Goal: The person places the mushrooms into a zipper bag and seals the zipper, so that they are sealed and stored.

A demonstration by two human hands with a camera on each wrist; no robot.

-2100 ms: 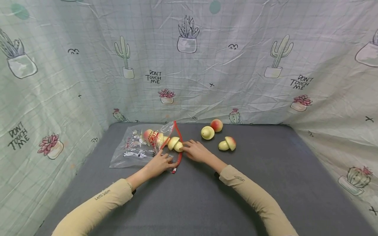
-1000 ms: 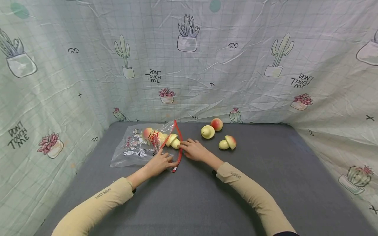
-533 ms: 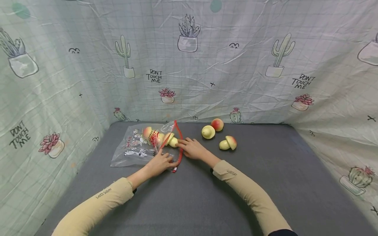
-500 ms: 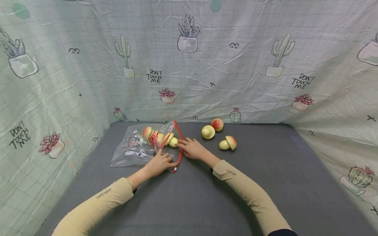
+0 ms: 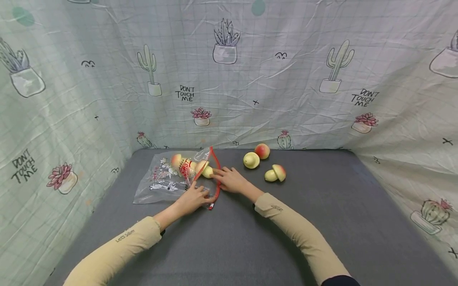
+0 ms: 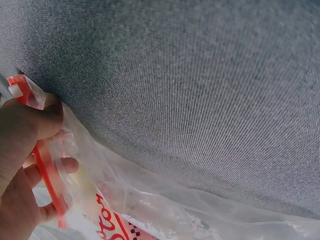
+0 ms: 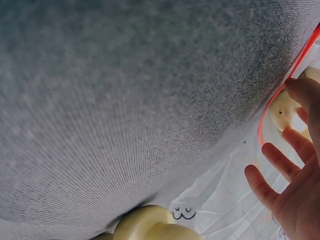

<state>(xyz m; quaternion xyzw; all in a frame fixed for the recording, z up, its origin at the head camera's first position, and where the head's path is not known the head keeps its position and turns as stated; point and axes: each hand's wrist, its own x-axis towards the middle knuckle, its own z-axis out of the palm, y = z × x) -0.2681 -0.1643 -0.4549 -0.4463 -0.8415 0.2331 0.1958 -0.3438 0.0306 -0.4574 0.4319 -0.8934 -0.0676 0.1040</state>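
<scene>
A clear plastic slider bag (image 5: pixel 143 194) with a red zip edge lies at the table's left. My left hand (image 5: pixel 192 198) holds its mouth, with thumb and fingers on either side of the red zip (image 6: pixel 46 172) in the left wrist view. Several yellow toy mushrooms with peach-red caps lie inside, one of them a deep-lying mushroom (image 5: pixel 177 160). At the mouth, my right hand (image 5: pixel 231 180) touches the stem end of another toy mushroom (image 5: pixel 208 172) with extended fingertips. The right wrist view shows that right hand (image 7: pixel 295 200) with fingers spread beside the mushroom (image 7: pixel 281 111).
To the right of the bag lie a toy mushroom showing its underside (image 5: pixel 251 160), one with its red cap up (image 5: pixel 262 151), and one on its side (image 5: pixel 275 173). A cactus-print cloth (image 5: pixel 236 115) hangs behind the dark grey table (image 5: pixel 229 246).
The right hand has moved left, and the toy mushroom at its fingertips has slid further into the bag. The left hand keeps its place on the bag's edge.
</scene>
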